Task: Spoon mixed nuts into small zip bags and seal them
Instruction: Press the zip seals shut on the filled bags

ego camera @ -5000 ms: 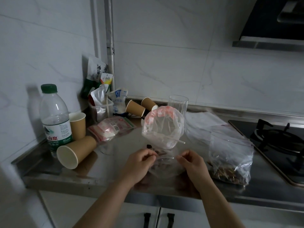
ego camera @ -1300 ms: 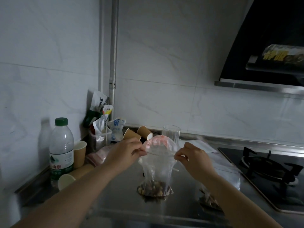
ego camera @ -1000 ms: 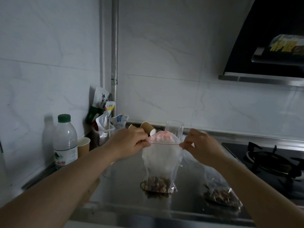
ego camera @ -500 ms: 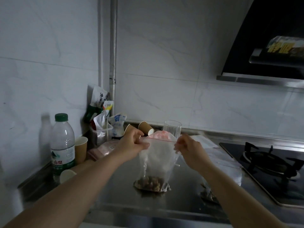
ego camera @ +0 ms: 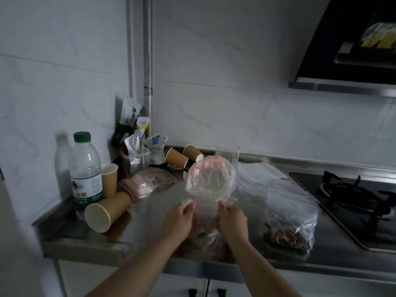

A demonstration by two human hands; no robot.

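Note:
A small clear zip bag [ego camera: 205, 219] with nuts in its bottom stands on the steel counter [ego camera: 150, 239], near the front edge. My left hand [ego camera: 179, 220] pinches the left end of its top strip and my right hand [ego camera: 232, 218] pinches the right end. Just behind it stands a bigger clear bag [ego camera: 209, 179] with a pink rim, its mouth wide, a white spoon handle [ego camera: 222, 196] poking out. A large clear bag [ego camera: 291, 215] holding mixed nuts sits to the right.
At left are a water bottle [ego camera: 85, 174], an upright paper cup [ego camera: 109, 179] and one lying on its side [ego camera: 106, 212]. A pack of zip bags [ego camera: 147, 182], snack packets, two tipped cups and a glass [ego camera: 227, 155] stand behind. A gas hob [ego camera: 353, 198] is at right.
Both hands have brought the small bag's top down from chest height to just above the counter, closer together. The camera has tilted downward.

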